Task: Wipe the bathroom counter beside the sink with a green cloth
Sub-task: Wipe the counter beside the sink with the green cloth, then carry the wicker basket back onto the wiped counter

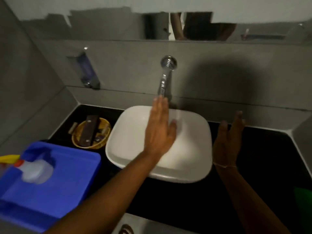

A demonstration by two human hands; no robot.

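A white basin (128,132) sits on a black counter (263,154). My left hand (160,129) stretches flat over the basin, fingers apart, fingertips just below the chrome wall tap (166,73). My right hand (226,142) hovers open above the dark counter to the right of the basin, holding nothing. A patch of green, possibly the green cloth (303,205), shows at the right edge of the counter, well behind my right hand; most of it is cut off by the frame.
A blue plastic tray (50,191) with a clear spray bottle (33,169) fills the lower left. A small woven basket (91,132) with dark items stands left of the basin. A soap dispenser (87,71) hangs on the grey wall, below a mirror (152,26).
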